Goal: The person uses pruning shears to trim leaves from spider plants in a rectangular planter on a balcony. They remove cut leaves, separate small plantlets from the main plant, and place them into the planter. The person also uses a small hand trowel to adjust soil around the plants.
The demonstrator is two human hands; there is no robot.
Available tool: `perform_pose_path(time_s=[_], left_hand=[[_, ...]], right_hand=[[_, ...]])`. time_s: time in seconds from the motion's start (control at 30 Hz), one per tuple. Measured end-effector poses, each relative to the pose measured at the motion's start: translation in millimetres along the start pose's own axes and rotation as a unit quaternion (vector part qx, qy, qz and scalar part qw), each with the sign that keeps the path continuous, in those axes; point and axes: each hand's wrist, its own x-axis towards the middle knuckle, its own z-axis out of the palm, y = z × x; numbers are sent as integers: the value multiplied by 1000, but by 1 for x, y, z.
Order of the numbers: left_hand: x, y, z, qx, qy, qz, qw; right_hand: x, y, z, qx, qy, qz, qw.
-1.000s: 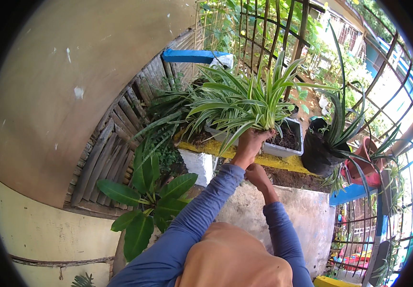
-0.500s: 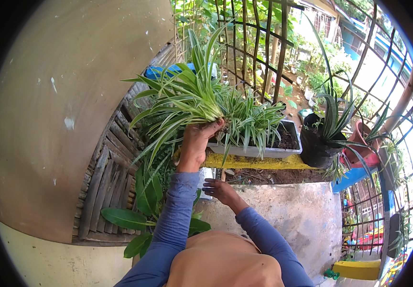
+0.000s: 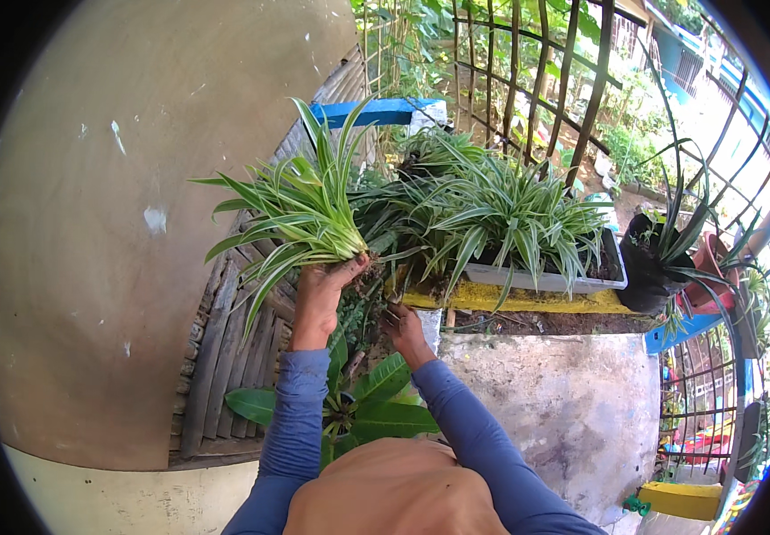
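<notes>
Left of centre, the left hand (image 3: pixel 318 303) grips a plant (image 3: pixel 309 214) by its base, probably to spare the foliage. At mid-frame, the right hand (image 3: pixel 408 333) sits lower; I can't tell whether it's closed on anything. Right of centre, a ledge (image 3: pixel 528 300) bears a trough (image 3: pixel 563 284) full of striped plants (image 3: pixel 519 209); farther right, a bag (image 3: pixel 645 278) holds a spiky plant (image 3: pixel 682 239) beside a pot (image 3: pixel 711 259).

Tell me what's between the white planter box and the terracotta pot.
In the head view, a black plant bag stands between the white planter box and the terracotta pot.
</notes>
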Motion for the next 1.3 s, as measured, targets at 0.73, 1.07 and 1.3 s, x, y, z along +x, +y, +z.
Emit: perform_pose_path(time_s=[0.73, 1.07, 1.3], left_hand=[[23, -33, -7, -54, -65, -26, 996], [23, -53, -8, -55, -45, -8, 997], [18, -27, 44, -1, -138, 8, 990]], right_hand=[[-56, 51, 32, -17, -20, 139, 990], [-154, 42, 6, -170, -76, 191, 964], [-251, -92, -67, -638, -36, 38, 768]])
